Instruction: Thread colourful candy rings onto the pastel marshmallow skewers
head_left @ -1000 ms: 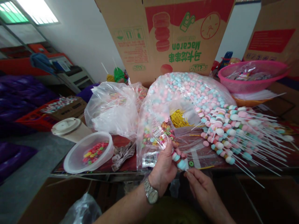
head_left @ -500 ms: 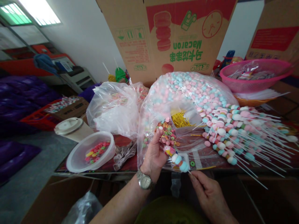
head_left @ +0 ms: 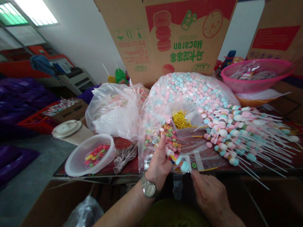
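Note:
A marshmallow skewer [head_left: 184, 165] in pink, white and blue slants between my hands at the table's front edge. My left hand [head_left: 159, 165], with a watch at the wrist, is closed around its upper end, where a clear wrapper with coloured print shows; the fingers behind are hidden. My right hand [head_left: 208, 189] pinches the stick at the lower end. Just beyond my left hand lie cereal rings [head_left: 171, 135] in several colours. Behind them, gold twist ties [head_left: 181, 120] fill a clear tray. A large clear bag of marshmallows [head_left: 189, 86] spreads across the table.
Many finished marshmallow skewers [head_left: 234, 132] are piled at the right, sticks outward. A plastic bowl [head_left: 71, 164] with candy rings, a lidded cup [head_left: 75, 135] and a crumpled cloth [head_left: 124, 156] sit at the left. A pink basket [head_left: 255, 82] and a tall cardboard box [head_left: 132, 41] stand behind.
My left hand has turned more upright and shifted slightly right and down over the skewer. Less of the skewer shows between my hands, which are closer together.

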### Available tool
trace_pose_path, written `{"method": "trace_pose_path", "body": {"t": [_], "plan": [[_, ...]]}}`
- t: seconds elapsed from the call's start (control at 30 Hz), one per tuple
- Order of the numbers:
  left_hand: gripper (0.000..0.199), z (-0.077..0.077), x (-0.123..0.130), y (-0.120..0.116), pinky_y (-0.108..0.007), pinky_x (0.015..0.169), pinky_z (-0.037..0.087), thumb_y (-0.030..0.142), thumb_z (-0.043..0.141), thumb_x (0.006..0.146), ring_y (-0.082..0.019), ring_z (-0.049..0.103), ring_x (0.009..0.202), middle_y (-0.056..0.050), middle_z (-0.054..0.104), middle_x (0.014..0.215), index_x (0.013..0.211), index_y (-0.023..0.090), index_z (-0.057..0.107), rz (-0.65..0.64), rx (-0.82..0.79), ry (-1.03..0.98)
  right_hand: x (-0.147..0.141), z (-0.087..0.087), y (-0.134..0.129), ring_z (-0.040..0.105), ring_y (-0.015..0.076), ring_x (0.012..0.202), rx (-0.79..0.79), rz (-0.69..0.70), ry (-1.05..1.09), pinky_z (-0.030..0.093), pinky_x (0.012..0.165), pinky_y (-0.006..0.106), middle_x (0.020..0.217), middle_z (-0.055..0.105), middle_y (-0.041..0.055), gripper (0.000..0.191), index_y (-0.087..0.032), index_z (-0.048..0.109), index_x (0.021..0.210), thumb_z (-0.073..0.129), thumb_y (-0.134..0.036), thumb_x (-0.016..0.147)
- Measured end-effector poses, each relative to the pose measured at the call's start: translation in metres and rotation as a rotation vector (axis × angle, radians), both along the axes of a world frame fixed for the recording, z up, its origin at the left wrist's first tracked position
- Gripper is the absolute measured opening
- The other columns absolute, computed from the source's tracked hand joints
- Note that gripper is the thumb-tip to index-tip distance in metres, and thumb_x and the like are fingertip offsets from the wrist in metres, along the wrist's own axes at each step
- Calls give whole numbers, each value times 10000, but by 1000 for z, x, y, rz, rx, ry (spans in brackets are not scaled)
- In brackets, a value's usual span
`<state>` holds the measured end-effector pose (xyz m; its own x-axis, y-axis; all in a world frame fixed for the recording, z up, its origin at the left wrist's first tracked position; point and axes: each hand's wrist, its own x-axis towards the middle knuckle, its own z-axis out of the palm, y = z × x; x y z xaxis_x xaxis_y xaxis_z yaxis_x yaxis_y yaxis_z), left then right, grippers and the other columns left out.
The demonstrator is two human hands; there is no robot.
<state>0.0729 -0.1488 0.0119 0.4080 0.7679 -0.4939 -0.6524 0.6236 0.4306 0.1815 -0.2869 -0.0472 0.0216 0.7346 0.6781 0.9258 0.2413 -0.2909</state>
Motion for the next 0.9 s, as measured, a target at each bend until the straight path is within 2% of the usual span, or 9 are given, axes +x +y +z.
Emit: {"method": "trace_pose_path", "body": {"t": [0.13,0.27,0.37,0.43,0.5,0.6,0.7,0.77,0.9], "plan": [[305,-2,6,-8,-218,471,444,440,639,789,-93,478,394,56,480,431,698,170,531,13,49,27,-23,6,0,551,124,517,-334,111,573,363,488,220,596,606,28,277,-142,607,809,384,-250,932],[353,-10,12,-26,-199,457,414,481,711,700,-96,505,424,53,506,454,727,168,549,-65,114,103,-38,13,10,342,71,382,-653,160,1334,248,382,188,437,408,-68,362,-179,528,683,486,-493,858],[396,-20,11,-39,-190,469,409,516,707,684,-80,497,422,46,513,460,674,160,533,-151,139,117,-43,11,20,169,55,286,-754,241,1793,161,318,189,324,265,-136,386,-209,491,721,566,-586,754],[411,-23,6,-39,-191,453,397,529,722,657,-105,547,478,15,574,539,712,155,560,-255,139,93,-41,9,22,128,52,269,-746,268,1882,142,304,190,302,248,-149,399,-213,495,751,585,-601,727],[443,-22,-2,-31,-214,486,433,517,756,618,-144,606,581,-24,642,680,810,151,598,-299,146,41,-36,10,21,168,50,295,-700,222,1749,162,323,181,329,270,-136,397,-195,520,742,570,-588,755],[392,-12,-11,-14,-271,615,501,391,797,621,-170,640,684,-50,673,797,858,137,615,-205,136,37,-27,12,16,337,65,387,-565,114,1266,258,391,177,432,395,-74,370,-166,562,694,510,-500,846],[204,-3,-11,-3,-252,580,496,247,753,695,-121,602,555,-16,646,674,748,131,595,-77,86,119,-25,11,11,505,100,485,-349,81,688,344,484,199,556,564,2,316,-154,616,727,433,-331,913],[188,1,-9,1,-229,501,466,223,699,747,-92,539,445,21,581,552,664,137,554,-30,65,142,-27,8,8,562,120,506,-222,74,404,364,517,214,599,624,31,295,-146,642,804,389,-239,925],[209,3,-8,3,-219,459,452,247,599,832,-86,486,391,49,497,468,657,153,536,-30,40,50,-28,9,7,583,125,482,-213,101,277,360,495,218,583,635,25,286,-137,633,855,361,-185,926]]}}
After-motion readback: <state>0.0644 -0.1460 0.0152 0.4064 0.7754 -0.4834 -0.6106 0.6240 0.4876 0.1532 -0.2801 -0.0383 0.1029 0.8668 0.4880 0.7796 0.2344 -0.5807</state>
